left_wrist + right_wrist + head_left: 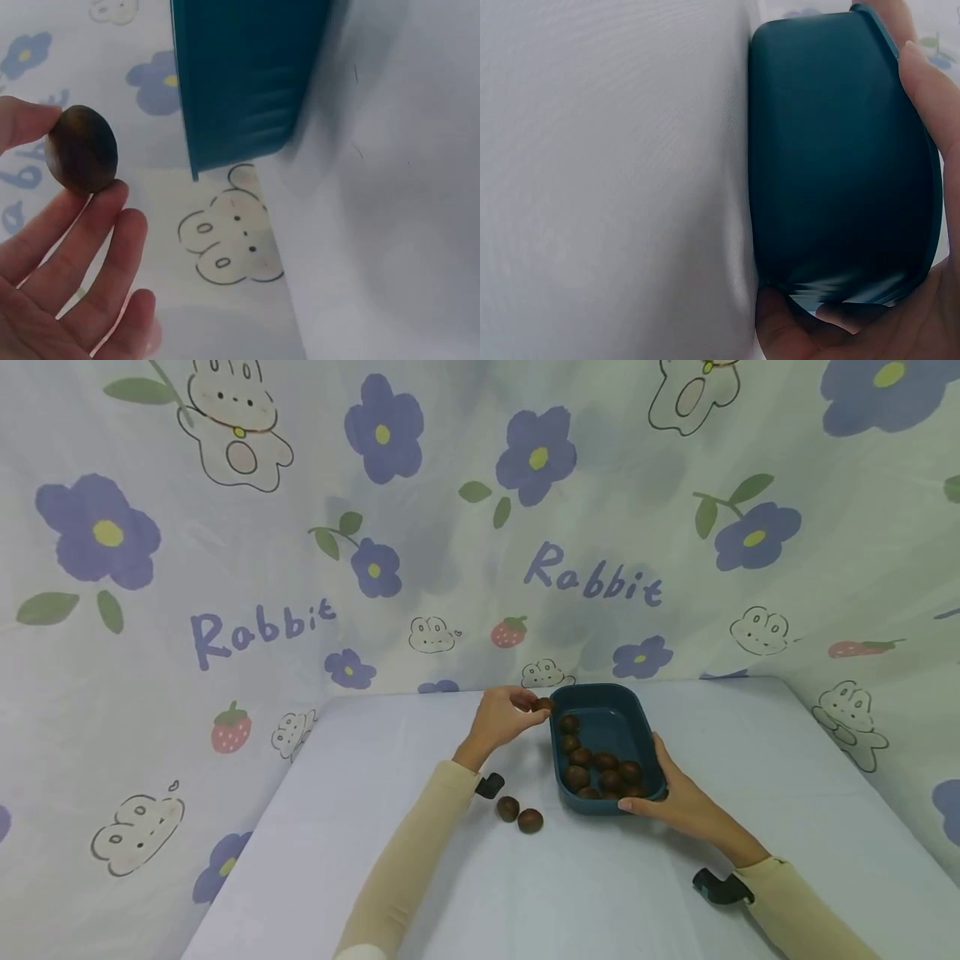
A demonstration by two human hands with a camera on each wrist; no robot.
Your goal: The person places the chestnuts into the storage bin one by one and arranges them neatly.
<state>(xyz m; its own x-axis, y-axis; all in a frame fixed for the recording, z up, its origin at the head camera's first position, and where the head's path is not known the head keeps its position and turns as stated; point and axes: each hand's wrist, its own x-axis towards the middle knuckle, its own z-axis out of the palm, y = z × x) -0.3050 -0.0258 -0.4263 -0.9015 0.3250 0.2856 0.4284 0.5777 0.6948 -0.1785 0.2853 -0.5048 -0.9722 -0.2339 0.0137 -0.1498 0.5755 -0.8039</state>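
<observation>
My left hand [501, 717] pinches a brown chestnut [82, 148] between thumb and fingertips, beside the upper left rim of a dark teal box [606, 706]. The left wrist view shows the chestnut apart from the box wall [244, 82]. Several chestnuts [576, 777] lie inside the box, mostly at its near end and along its left side. At the near right corner, my right hand [688, 802] grips the box, its thumb on the near rim and its fingers along the right side. Two more chestnuts [530, 821] lie on the table, left of the box's near end.
A white cloth covers the table [637, 902]. Behind and at the sides hangs a pale curtain [442, 535] printed with rabbits and purple flowers; the box stands close to its back part. Black devices [722, 887] sit at both wrists.
</observation>
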